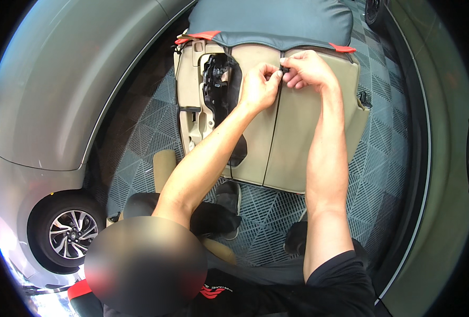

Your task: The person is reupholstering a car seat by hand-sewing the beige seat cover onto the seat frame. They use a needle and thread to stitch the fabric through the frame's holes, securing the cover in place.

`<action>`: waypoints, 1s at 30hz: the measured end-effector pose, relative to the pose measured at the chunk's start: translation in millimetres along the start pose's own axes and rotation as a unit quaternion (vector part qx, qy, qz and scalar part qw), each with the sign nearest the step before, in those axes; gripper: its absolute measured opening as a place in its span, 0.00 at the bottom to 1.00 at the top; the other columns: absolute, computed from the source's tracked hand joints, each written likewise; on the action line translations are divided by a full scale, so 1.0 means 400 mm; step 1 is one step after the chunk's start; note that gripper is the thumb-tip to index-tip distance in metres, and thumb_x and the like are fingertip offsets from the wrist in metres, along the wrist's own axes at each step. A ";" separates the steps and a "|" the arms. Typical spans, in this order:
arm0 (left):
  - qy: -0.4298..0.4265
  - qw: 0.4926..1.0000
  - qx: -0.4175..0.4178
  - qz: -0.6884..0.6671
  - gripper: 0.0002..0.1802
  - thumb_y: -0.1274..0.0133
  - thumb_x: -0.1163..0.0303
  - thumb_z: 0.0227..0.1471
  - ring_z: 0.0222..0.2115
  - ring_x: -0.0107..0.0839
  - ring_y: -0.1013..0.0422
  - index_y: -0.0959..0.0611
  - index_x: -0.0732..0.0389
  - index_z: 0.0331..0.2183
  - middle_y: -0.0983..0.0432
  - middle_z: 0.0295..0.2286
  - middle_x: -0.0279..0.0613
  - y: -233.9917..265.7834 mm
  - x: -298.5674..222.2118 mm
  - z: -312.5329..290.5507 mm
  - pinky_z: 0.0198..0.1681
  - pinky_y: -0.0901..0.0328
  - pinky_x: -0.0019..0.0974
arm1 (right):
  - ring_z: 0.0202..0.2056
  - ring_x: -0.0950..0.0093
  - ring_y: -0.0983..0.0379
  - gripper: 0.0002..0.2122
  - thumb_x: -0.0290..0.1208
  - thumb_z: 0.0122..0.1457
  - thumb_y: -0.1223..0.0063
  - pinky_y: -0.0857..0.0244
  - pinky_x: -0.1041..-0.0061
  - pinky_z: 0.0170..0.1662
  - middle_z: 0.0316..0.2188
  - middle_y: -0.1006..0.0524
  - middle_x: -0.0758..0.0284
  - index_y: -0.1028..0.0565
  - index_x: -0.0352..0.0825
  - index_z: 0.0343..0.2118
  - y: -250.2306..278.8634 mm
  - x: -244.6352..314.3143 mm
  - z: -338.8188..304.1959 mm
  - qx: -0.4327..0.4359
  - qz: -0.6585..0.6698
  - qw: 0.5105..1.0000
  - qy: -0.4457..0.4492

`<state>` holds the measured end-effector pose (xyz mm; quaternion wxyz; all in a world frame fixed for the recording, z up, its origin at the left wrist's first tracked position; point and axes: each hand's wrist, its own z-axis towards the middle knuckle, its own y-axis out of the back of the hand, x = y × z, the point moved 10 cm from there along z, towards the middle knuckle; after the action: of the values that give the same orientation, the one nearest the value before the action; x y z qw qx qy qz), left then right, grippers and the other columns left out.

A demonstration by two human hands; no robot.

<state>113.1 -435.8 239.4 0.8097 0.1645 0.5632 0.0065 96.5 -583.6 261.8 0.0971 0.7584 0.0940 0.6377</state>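
A car seat back lies on the floor ahead of me, its beige rear panel (298,132) facing up. A dark grey seat cover (271,22) with red corners is drawn over its far end. From the cover a thin black strap (273,134) runs down the panel toward me. My left hand (260,87) pinches this strap close to the cover's edge. Just to the right, my right hand (309,71) pinches it too, fingers curled. A small dark piece, perhaps a buckle or knot, shows between the fingertips; its shape is mostly hidden.
A silver-grey car body (60,84) with a wheel (74,234) curves along the left. Another vehicle's dark panel (430,211) borders the right. Grey patterned floor tiles (266,224) lie below. An opening with a black mechanism (213,79) shows in the seat's left side.
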 end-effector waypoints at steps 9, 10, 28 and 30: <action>0.016 1.000 -0.002 0.011 0.11 0.41 0.67 0.58 0.28 0.26 0.23 0.16 0.68 0.36 0.17 0.28 0.42 -0.001 -0.023 -0.006 0.35 0.28 0.32 | 0.11 0.84 0.35 0.14 0.38 0.62 0.40 0.40 0.82 0.15 0.13 0.28 0.74 0.23 0.37 0.22 0.004 0.015 0.039 0.051 -0.041 0.998 0.004; 0.014 1.000 -0.010 0.012 0.12 0.40 0.67 0.56 0.29 0.30 0.22 0.16 0.68 0.36 0.17 0.29 0.45 0.002 -0.028 -0.010 0.36 0.28 0.34 | 0.11 0.84 0.36 0.14 0.38 0.62 0.40 0.41 0.82 0.15 0.12 0.28 0.75 0.24 0.37 0.21 0.002 0.006 0.044 0.050 -0.028 0.998 0.013; 0.115 0.985 0.021 -0.124 0.10 0.38 0.71 0.57 0.30 0.25 0.22 0.16 0.67 0.38 0.17 0.30 0.40 -0.002 0.005 -0.007 0.33 0.26 0.29 | 0.12 0.86 0.43 0.08 0.26 0.55 0.39 0.49 0.81 0.15 0.12 0.32 0.76 0.23 0.35 0.20 0.005 -0.001 0.065 0.033 -0.004 0.999 0.005; 0.152 0.970 0.036 -0.186 0.12 0.38 0.71 0.57 0.30 0.27 0.21 0.17 0.68 0.41 0.18 0.32 0.41 -0.002 0.018 -0.004 0.34 0.25 0.30 | 0.12 0.84 0.43 0.09 0.26 0.54 0.39 0.49 0.80 0.17 0.12 0.31 0.75 0.24 0.35 0.19 0.002 0.001 0.065 0.036 0.006 0.999 0.009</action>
<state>114.2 -434.9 232.1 0.6949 0.0830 0.7006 -0.1391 122.1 -585.1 258.1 0.0649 0.7561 0.1136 0.6413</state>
